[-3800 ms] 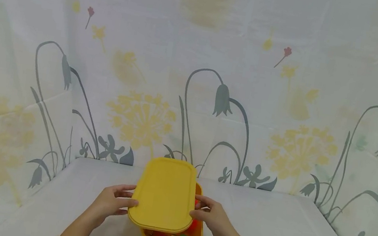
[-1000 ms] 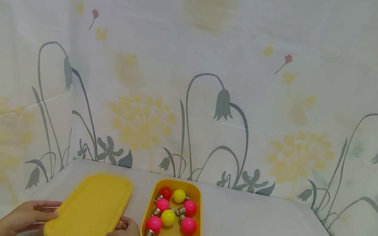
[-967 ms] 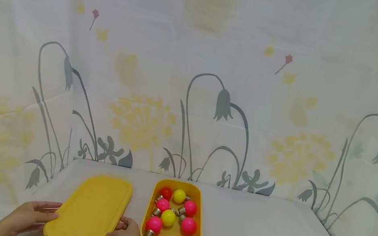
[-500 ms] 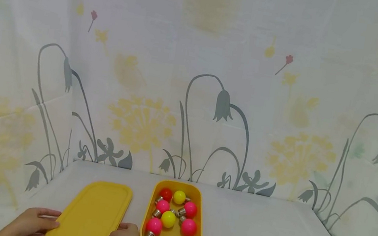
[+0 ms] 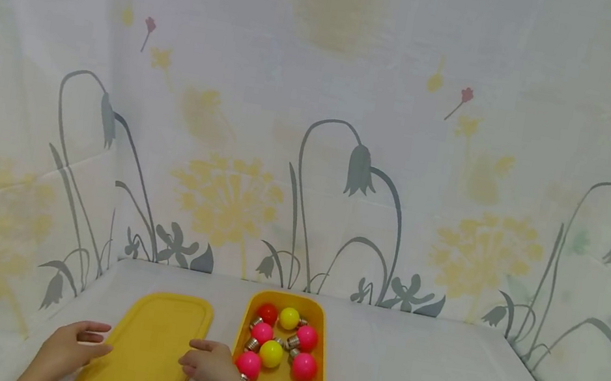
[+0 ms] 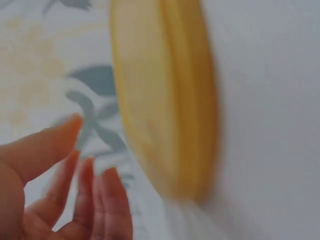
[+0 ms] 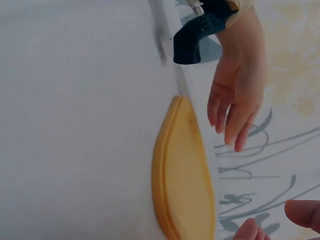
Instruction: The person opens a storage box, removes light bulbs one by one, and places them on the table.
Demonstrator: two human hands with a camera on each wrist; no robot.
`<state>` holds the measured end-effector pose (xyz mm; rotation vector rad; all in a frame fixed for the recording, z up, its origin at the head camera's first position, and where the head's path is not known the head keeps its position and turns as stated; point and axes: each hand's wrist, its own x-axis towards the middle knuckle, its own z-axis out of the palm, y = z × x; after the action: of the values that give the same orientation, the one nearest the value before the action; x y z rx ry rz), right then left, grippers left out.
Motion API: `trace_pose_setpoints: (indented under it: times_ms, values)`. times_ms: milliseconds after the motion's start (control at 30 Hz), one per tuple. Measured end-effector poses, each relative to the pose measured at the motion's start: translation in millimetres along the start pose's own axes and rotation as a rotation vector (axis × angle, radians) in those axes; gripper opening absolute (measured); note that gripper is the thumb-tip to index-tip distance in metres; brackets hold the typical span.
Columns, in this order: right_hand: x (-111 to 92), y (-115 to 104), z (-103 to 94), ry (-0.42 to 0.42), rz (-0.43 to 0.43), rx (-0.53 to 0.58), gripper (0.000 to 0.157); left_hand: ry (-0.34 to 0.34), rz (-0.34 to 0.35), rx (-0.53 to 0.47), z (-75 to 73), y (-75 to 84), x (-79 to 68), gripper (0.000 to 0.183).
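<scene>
Just below the fingers (image 6: 116, 207) lies the yellow lid (image 5: 149, 342).

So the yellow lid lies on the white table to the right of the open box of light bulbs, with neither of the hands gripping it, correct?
Not quite: the head view shows the yellow lid to the left of the open box of light bulbs. It does lie on the white table, and neither the left hand nor the right hand grips it.
</scene>
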<state>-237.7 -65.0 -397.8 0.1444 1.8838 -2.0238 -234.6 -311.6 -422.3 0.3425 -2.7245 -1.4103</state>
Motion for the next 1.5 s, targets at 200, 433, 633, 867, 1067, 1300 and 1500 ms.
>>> trace_pose_setpoints:
  times_ms: [200, 433, 633, 867, 1067, 1300, 1500]
  values:
    - [3.0, -16.4, -14.0, -0.050, -0.110, 0.041, 0.025, 0.019, 0.073, -0.229, 26.9, 43.1, -15.4, 0.056]
    - [6.3, -32.5, -33.1, -0.025, -0.154, 0.003, 0.025, -0.046, 0.060, -0.412, 64.3, 77.8, -26.2, 0.054]
    - [7.0, -41.8, -51.1, -0.028, -0.191, 0.001, 0.028, -0.148, 0.067, -0.487, 94.4, 95.4, -32.0, 0.053]
    - [10.6, -45.8, -71.2, -0.061, -0.255, -0.017, 0.036, -0.242, 0.045, -0.492, 118.9, 108.1, -34.9, 0.057]
    - [16.4, -49.1, -83.0, -0.070, -0.289, -0.048, 0.037, -0.247, 0.036, -0.482, 133.5, 111.0, -32.8, 0.055]
    - [20.8, -55.1, -98.3, -0.065, -0.309, -0.076, 0.036, -0.256, 0.021, -0.398, 140.5, 107.4, -30.0, 0.056]
    - [24.4, -56.1, -111.9, -0.030, -0.293, -0.103, 0.035, -0.269, 0.028, -0.418, 144.6, 106.6, -32.2, 0.058]
